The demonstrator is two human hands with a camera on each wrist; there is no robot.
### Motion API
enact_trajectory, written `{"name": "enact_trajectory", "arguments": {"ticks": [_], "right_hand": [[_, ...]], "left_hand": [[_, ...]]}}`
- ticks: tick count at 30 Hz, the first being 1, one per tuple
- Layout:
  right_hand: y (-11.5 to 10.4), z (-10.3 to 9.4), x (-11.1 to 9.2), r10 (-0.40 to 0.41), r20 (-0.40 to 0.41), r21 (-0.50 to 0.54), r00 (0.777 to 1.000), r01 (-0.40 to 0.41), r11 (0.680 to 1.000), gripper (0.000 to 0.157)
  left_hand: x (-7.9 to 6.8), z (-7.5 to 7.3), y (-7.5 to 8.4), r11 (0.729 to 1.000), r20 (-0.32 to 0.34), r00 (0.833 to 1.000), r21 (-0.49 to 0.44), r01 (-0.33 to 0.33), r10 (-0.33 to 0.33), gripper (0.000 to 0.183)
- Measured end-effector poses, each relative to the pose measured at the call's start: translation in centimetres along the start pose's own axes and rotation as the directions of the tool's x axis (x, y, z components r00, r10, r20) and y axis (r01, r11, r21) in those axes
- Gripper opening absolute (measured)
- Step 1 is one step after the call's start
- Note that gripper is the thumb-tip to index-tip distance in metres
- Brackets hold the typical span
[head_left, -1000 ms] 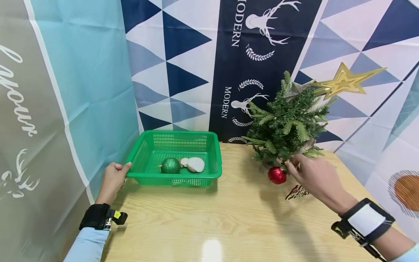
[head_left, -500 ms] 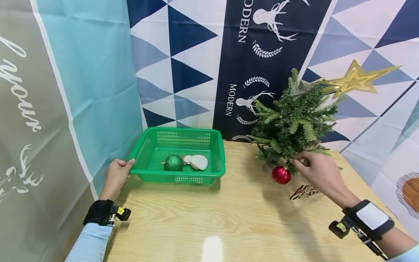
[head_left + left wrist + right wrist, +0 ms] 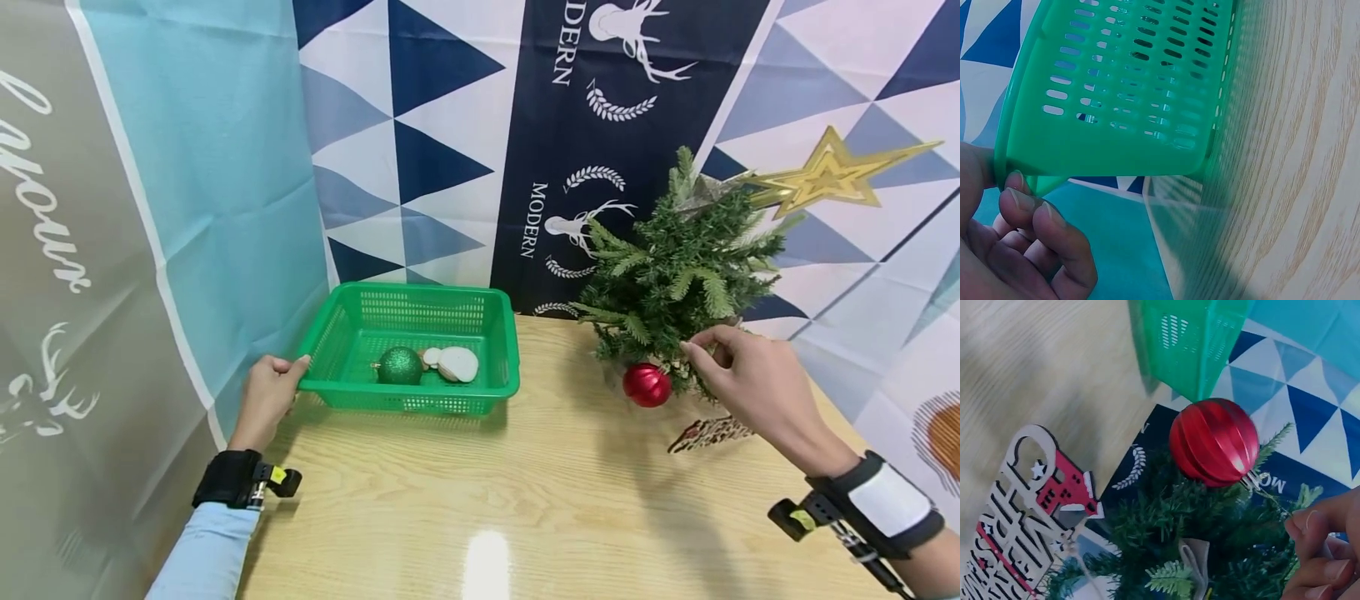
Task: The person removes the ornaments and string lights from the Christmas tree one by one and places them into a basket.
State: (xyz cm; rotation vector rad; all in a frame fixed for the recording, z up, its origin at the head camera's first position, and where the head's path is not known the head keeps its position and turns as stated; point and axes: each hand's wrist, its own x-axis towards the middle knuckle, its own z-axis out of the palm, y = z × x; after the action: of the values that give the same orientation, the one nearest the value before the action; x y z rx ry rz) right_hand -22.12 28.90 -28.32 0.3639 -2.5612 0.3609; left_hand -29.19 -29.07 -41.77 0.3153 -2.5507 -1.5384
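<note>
My left hand (image 3: pixel 266 400) pinches the near left rim of a green plastic basket (image 3: pixel 412 400), thumb on top in the head view. Inside lie a glittery green bauble (image 3: pixel 401 367) and several pale round discs (image 3: pixel 457 364). On the right, my right hand (image 3: pixel 761 387) is at the lower branches of a small artificial Christmas tree (image 3: pixel 675 275). A ridged red bauble (image 3: pixel 1215 442) hangs beside it; its thin string runs to my pinched thumb and index finger in the right wrist view. My fingers partly hide the string's end.
A gold star (image 3: pixel 828 177) juts right from the treetop. A cut-out wooden lettering sign (image 3: pixel 1029 512) with a red house hangs low on the tree. Printed cloth (image 3: pixel 442 150) backs the wooden table (image 3: pixel 420 500).
My right hand has shifted slightly up and away from the red bauble, which sits a little higher against the branches. The left hand keeps its hold on the basket. The head view has shifted slightly.
</note>
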Motion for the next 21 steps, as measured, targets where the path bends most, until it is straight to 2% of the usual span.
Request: {"name": "enact_trajectory", "arguments": {"ticks": [5,9,21], "right_hand": [[-0.8,0.0,0.2,-0.045,-0.057,-0.013,0.997,0.045,0.999,0.013],[-1.6,0.1,0.6,-0.064,-0.064,0.004,0.996,0.064,0.998,0.012],[-4.2,0.5,1.9,-0.062,0.063,0.078,0.996,0.057,0.995,0.019]], "left_hand": [[0.1,0.0,0.1,1.0,0.017,1.0,0.004,-0.008,0.008,0.045],[0.4,-0.2,0.3,1.0,0.006,1.0,-0.005,-0.01,0.01,0.043],[-0.2,-0.1,0.3,1.0,0.018,1.0,-0.001,0.005,-0.005,0.042]]}}
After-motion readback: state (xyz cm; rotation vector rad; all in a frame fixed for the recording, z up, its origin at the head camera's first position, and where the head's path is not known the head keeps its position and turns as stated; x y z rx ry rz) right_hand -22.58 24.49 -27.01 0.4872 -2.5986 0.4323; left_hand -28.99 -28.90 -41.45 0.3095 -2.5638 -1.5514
